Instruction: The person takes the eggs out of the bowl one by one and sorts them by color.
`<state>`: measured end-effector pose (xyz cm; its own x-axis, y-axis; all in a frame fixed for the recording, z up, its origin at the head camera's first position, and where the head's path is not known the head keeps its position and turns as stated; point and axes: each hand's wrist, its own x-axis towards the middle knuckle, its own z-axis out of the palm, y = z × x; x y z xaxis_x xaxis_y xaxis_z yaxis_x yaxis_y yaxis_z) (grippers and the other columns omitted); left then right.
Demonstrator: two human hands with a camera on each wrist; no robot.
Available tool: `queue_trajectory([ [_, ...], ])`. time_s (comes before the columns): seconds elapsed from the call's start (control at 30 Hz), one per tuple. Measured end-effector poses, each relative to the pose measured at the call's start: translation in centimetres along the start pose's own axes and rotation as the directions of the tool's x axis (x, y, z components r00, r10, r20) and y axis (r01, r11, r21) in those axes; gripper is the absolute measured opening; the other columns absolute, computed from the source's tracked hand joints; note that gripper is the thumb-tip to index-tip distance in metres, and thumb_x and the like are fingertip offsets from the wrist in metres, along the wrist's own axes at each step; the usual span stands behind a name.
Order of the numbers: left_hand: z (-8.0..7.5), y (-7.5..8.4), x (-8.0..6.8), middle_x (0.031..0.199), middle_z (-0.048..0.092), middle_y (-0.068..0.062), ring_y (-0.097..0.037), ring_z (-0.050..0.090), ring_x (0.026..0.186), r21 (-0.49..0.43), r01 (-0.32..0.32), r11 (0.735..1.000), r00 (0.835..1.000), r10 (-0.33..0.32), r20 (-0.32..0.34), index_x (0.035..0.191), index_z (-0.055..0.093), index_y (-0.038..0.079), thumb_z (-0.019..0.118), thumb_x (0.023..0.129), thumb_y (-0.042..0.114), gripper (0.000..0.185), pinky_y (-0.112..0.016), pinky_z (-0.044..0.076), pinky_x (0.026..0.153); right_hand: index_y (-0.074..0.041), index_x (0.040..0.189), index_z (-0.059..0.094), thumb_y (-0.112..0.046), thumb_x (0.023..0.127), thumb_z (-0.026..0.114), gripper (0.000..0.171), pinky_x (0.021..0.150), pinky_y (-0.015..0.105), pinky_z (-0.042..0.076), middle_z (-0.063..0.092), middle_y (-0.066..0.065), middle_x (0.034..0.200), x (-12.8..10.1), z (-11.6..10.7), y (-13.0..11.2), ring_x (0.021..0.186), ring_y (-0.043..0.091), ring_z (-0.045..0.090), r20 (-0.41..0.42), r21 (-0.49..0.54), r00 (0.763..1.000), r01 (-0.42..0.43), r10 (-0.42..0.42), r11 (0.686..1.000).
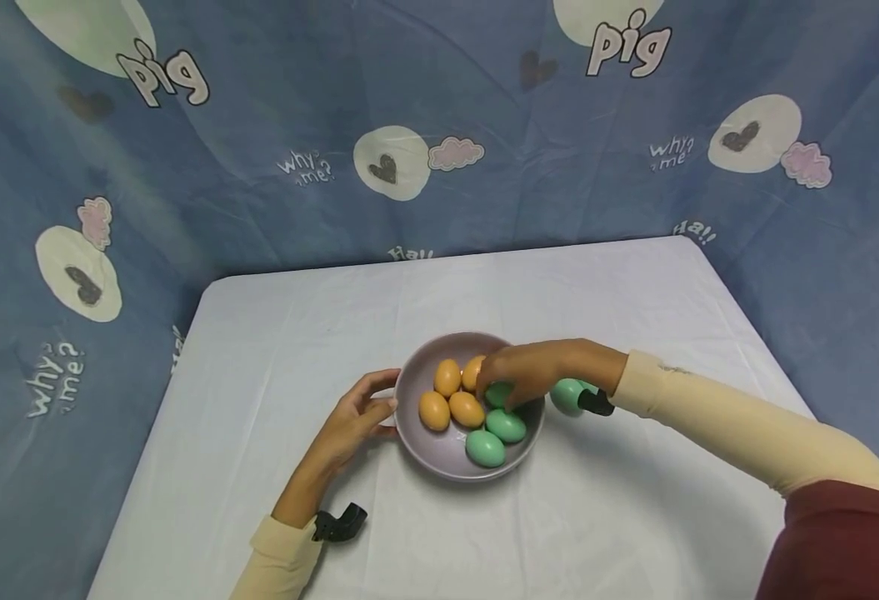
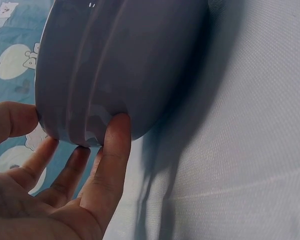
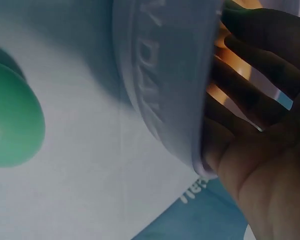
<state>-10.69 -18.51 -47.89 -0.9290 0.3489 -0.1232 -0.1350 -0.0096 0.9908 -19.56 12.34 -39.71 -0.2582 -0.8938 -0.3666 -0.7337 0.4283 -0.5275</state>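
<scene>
A mauve bowl [image 1: 439, 458] stands on the white-covered table with several orange eggs [image 1: 434, 411] and green eggs [image 1: 485, 448] inside. My left hand [image 1: 357, 417] touches its left side, the fingertips [image 2: 119, 131] spread along the outer wall and the thumb at the rim. Over the bowl's right side, my right hand [image 1: 529, 367] reaches in and holds a green egg [image 1: 498, 393] between thumb and fingers. The hand hides part of that egg and of an orange egg [image 1: 472, 372]. In the right wrist view, the bowl's wall [image 3: 170, 85] covers the fingertips.
Right of the bowl, a green egg [image 1: 568, 397] lies on the white tablecloth [image 1: 319, 333], with another green one partly hidden behind the right wrist and its black mount [image 1: 596, 403]. A blue printed curtain [image 1: 259, 217] hangs behind and beside the table.
</scene>
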Motion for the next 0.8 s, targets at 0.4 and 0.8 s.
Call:
queue_trajectory([
  [0.4, 0.1, -0.1, 0.0, 0.152, 0.038, -0.021, -0.017, 0.064, 0.109, -0.006, -0.001, 1.0, 1.0, 0.001, 0.002, 0.146, 0.042, 0.005, 0.06, 0.099, 0.011, 0.051, -0.037, 0.063, 0.077, -0.009, 0.12, 0.068, 0.006, 0.081, 0.07, 0.042, 0.103, 0.031, 0.049, 0.068, 0.002, 0.118, 1.0, 1.0, 0.4, 0.107, 0.014, 0.058, 0.046, -0.028, 0.999, 0.002, 0.0, 1.0],
  [0.8, 0.1, 0.1, -0.1, 0.151, 0.038, -0.021, -0.015, 0.064, 0.109, -0.006, 0.002, 1.0, 1.0, -0.002, -0.004, 0.146, 0.041, 0.005, 0.06, 0.099, 0.011, 0.051, -0.035, 0.063, 0.077, -0.009, 0.115, 0.069, 0.005, 0.082, 0.07, 0.036, 0.1, 0.028, 0.049, 0.066, 0.002, 0.118, 1.0, 1.2, 0.4, 0.106, 0.013, 0.057, 0.047, -0.034, 0.999, 0.022, -0.021, 0.999],
])
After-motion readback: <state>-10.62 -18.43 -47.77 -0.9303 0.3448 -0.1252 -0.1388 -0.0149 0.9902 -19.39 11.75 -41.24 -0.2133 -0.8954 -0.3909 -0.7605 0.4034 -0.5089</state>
